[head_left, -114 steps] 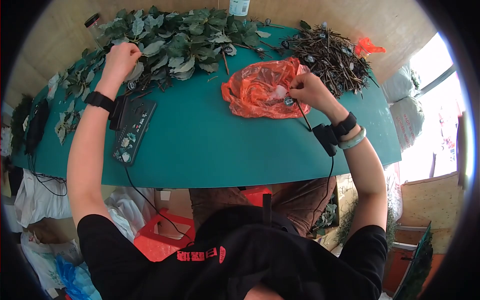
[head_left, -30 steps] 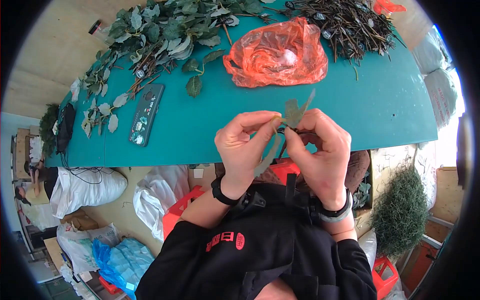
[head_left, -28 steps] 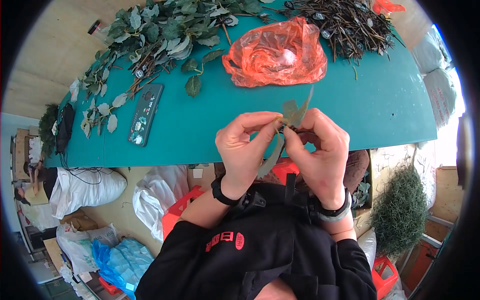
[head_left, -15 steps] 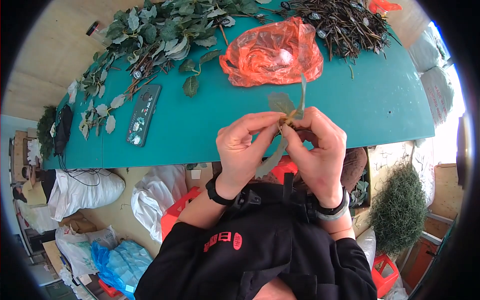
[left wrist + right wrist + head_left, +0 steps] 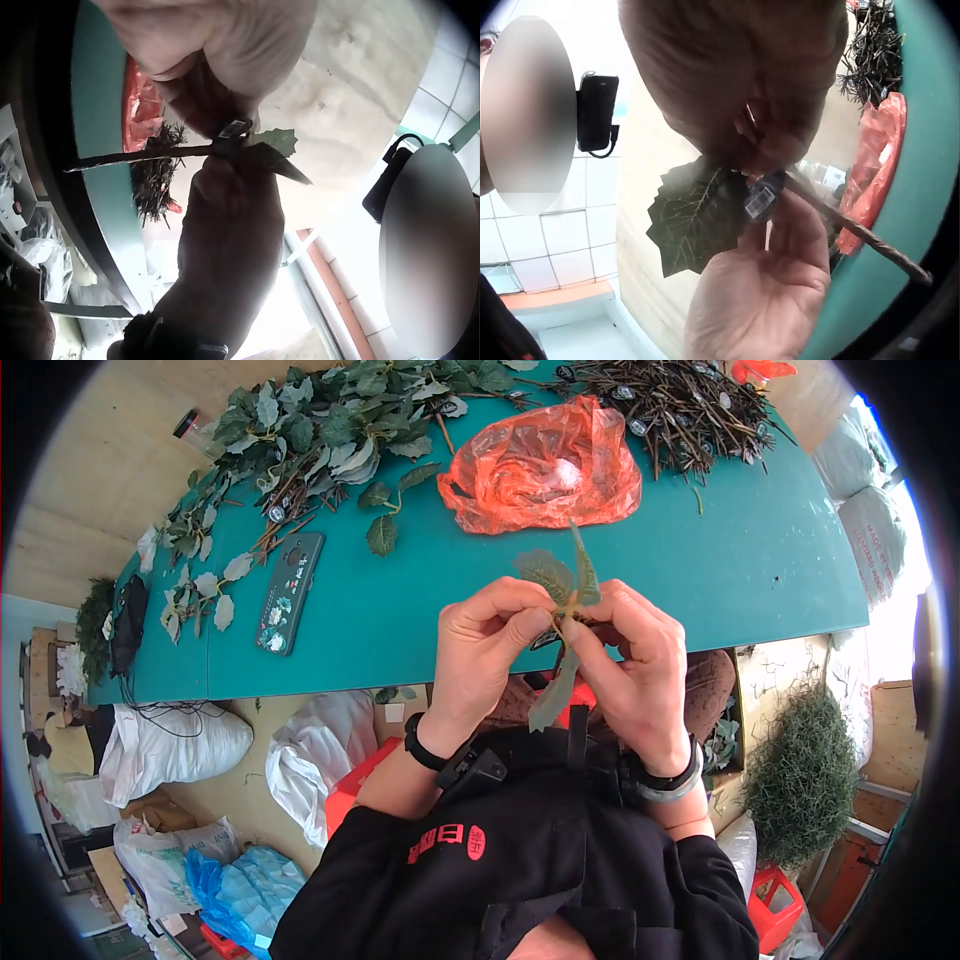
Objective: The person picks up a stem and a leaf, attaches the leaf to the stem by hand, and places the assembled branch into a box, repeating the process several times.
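Observation:
Over the table's near edge, both hands meet at a leaf sprig [image 5: 545, 572] with serrated green leaves, one of them pointing down. My left hand [image 5: 478, 660] pinches at the base of the sprig with thumb and forefinger. Opposite it, my right hand [image 5: 640, 675] pinches the same joint, its fingers curled. A brown twig [image 5: 877, 244] juts out from between the fingers in the right wrist view, with a small printed tag [image 5: 760, 201] near its held end. The left wrist view shows the twig [image 5: 135, 157] lying across both hands; fingers hide where leaves and twig meet.
A leaf pile [image 5: 340, 425] lies at the back of the green table [image 5: 400, 630], with a phone [image 5: 290, 593] in front of it. A crumpled red plastic bag [image 5: 545, 470] lies mid-table beside a twig pile [image 5: 690, 415]. A loose sprig [image 5: 382, 532] lies left of the bag.
From opposite sides of the table, the left hand at the leaves and the right holding a twig, both hands have come together. In the last second the leaves turned leftward between the fingers.

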A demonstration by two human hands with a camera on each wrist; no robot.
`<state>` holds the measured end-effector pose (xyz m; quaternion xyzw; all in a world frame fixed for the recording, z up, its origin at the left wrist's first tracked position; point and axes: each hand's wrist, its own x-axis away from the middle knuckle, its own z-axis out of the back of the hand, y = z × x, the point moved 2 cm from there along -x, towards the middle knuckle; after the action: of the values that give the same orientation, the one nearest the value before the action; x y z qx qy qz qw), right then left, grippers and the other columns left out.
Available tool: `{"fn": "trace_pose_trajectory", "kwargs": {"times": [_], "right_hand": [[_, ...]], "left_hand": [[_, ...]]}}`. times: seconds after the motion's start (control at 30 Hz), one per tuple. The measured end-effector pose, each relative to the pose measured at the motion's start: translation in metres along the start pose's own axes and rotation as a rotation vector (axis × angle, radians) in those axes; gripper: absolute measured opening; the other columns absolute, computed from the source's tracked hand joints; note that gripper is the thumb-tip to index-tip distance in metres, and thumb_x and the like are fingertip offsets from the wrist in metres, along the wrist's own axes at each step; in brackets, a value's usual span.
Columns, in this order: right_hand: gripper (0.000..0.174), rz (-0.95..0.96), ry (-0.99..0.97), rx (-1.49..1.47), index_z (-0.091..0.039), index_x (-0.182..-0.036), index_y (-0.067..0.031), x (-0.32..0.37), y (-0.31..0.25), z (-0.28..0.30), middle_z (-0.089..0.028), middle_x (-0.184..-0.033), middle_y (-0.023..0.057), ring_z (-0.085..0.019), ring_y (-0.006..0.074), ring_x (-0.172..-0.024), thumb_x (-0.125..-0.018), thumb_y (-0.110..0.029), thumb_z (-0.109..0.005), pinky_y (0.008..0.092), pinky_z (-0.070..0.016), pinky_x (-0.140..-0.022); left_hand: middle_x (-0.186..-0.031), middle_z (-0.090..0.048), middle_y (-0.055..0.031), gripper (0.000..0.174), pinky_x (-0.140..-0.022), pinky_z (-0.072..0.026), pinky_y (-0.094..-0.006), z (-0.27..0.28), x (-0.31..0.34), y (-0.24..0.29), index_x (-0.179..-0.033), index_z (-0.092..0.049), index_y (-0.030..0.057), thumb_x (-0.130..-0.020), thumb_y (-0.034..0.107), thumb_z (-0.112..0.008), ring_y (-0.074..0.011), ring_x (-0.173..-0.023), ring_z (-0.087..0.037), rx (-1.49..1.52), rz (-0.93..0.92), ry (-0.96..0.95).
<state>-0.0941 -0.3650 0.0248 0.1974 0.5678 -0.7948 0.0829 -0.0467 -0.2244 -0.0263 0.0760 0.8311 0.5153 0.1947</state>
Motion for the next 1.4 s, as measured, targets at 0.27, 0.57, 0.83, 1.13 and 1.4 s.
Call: {"fn": "trace_pose_trajectory", "kwargs": {"times": [0.27,0.57,0.83,1.13,1.4], "right_hand": [[0.006,0.043,0.016,0.041,-0.057,-0.082,0.0047,0.002,0.001,-0.004,-0.058,-0.076,0.0104,-0.059,0.0174,-0.063,-0.078,0.006,-0.061,0.0261,-0.0473,-0.056],[0.006,0.145,0.025,0.116,-0.056,-0.083,0.0052,0.003,-0.002,-0.01,-0.059,-0.076,0.0101,-0.06,0.0156,-0.062,-0.079,0.005,-0.061,0.0251,-0.0477,-0.057],[0.006,-0.038,0.008,0.006,-0.056,-0.082,0.0049,0.006,0.004,-0.008,-0.058,-0.075,0.0081,-0.059,0.0119,-0.062,-0.079,0.004,-0.061,0.0245,-0.0471,-0.056],[0.005,-0.04,-0.001,0.145,-0.058,-0.084,0.0019,0.014,0.001,0.005,-0.056,-0.07,0.0025,-0.052,0.0069,-0.06,-0.079,0.003,-0.06,0.0191,-0.0421,-0.054],[0.028,-0.262,0.079,-0.111,-0.057,-0.103,0.0009,0.039,0.02,0.068,-0.058,-0.078,0.0014,-0.049,0.0071,-0.062,-0.075,-0.001,-0.062,0.0221,-0.0403,-0.054]], "left_hand": [[-0.093,-0.063,-0.0069,0.01,-0.069,-0.0463,-0.0223,-0.01,0.008,0.008,-0.092,-0.066,-0.0016,-0.085,0.005,-0.065,-0.0094,-0.078,-0.056,-0.17,-0.078,0.088],[-0.092,-0.063,-0.0083,0.011,-0.069,-0.0461,-0.0221,-0.013,0.015,0.014,-0.091,-0.064,-0.0041,-0.086,0.006,-0.065,-0.01,-0.079,-0.056,-0.537,-0.232,0.143],[-0.089,-0.064,-0.0066,0.01,-0.065,-0.0469,-0.0221,-0.007,0.013,0.012,-0.093,-0.065,-0.0016,-0.085,0.004,-0.065,-0.0089,-0.074,-0.057,-0.305,-0.065,0.143],[-0.084,-0.064,-0.0085,0.014,-0.065,-0.0483,-0.0253,-0.019,0.013,0.024,-0.096,-0.063,0.0,-0.082,0.004,-0.067,-0.0148,-0.075,-0.061,-0.664,-0.13,-0.003],[-0.089,-0.065,-0.0099,0.015,-0.068,-0.0492,-0.0275,0.015,-0.038,0.065,-0.097,-0.067,0.0029,-0.084,0.009,-0.064,-0.0171,-0.075,-0.063,-1.129,-0.278,-0.16]]}}
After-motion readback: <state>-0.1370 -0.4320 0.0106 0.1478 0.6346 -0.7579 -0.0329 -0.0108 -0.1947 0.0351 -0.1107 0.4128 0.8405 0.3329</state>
